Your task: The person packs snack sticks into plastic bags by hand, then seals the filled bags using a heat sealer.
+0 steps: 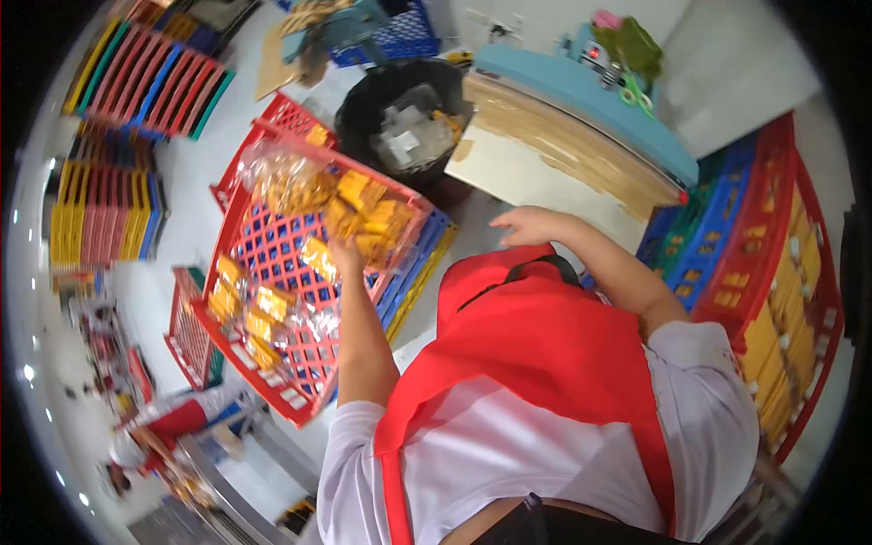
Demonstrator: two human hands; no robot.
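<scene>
My left hand (346,256) reaches into a red crate (272,238) at the packs of yellow food; its fingers are partly hidden, and whether it grips one cannot be made out. Yellow packs (372,213) in clear plastic lie heaped beyond it, and more wrapped packs (263,313) rest at the crate's near left. My right hand (530,224) hangs in front of the white work surface (536,173) of a blue-green machine (590,109), its fingers apart and nothing in them.
A black bin (359,118) with plastic scraps stands between crate and machine. Stacked crates (754,236) with yellow packs are at the right. More crate stacks (150,77) line the left. Another person (173,427) works at the lower left. Green scissors (633,93) lie on the machine.
</scene>
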